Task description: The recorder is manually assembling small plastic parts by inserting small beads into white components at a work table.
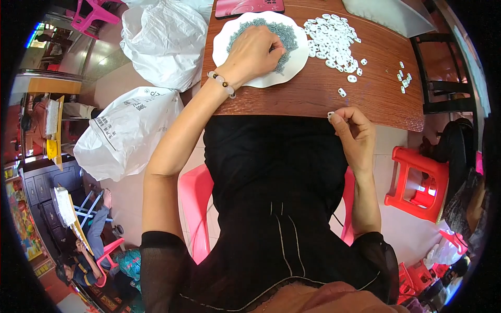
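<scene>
My left hand (254,55) reaches into a white wavy-rimmed plate (301,62) heaped with small grey screw-like pieces (286,34). Its fingers are curled down into the heap, and their tips are hidden, so what they pinch cannot be seen. At the table's front edge my right hand (356,130) pinches a small white two-holed plastic piece (330,116) between thumb and forefinger. A pile of similar white pieces (334,41) lies to the right of the plate, with a few strays nearer the edge.
A smaller group of white pieces (404,81) lies at the right of the brown table (376,107). A pink phone (249,7) is behind the plate. White sacks (164,44) stand left of the table; a red stool (419,182) is at the right. Other people sit farther off.
</scene>
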Demonstrator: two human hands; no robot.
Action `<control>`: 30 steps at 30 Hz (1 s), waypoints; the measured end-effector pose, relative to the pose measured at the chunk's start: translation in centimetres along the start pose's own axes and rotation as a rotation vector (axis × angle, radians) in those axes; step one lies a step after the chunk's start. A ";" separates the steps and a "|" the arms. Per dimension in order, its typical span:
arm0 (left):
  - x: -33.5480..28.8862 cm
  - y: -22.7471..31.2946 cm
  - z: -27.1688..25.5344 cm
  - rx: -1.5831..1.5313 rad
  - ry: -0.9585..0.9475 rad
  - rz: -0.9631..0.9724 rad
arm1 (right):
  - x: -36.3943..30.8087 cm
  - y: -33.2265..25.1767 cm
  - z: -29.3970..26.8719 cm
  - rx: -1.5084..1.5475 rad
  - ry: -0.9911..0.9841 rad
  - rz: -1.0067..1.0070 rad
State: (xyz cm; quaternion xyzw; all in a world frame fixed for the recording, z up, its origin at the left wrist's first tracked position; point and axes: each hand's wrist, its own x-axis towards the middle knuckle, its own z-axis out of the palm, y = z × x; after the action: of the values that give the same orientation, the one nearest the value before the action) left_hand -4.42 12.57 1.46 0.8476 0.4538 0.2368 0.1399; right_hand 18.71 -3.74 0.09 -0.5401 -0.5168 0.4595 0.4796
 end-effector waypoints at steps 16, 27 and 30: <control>-0.5 -1.5 0.3 -0.364 0.169 -0.164 | 0.5 0.2 -0.4 0.018 0.028 0.008; -3.9 8.2 1.6 -0.979 0.135 -0.273 | 1.5 -2.0 -0.9 0.280 0.116 0.002; -5.0 10.3 3.0 -1.222 -0.037 -0.360 | 1.3 -1.8 -0.6 0.320 0.138 -0.003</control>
State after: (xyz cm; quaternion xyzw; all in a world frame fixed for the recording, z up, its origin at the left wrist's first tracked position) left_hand 2.02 2.69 2.22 0.5292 0.3697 0.4110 0.6437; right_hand 19.11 -2.44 1.97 -0.4864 -0.4037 0.4970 0.5945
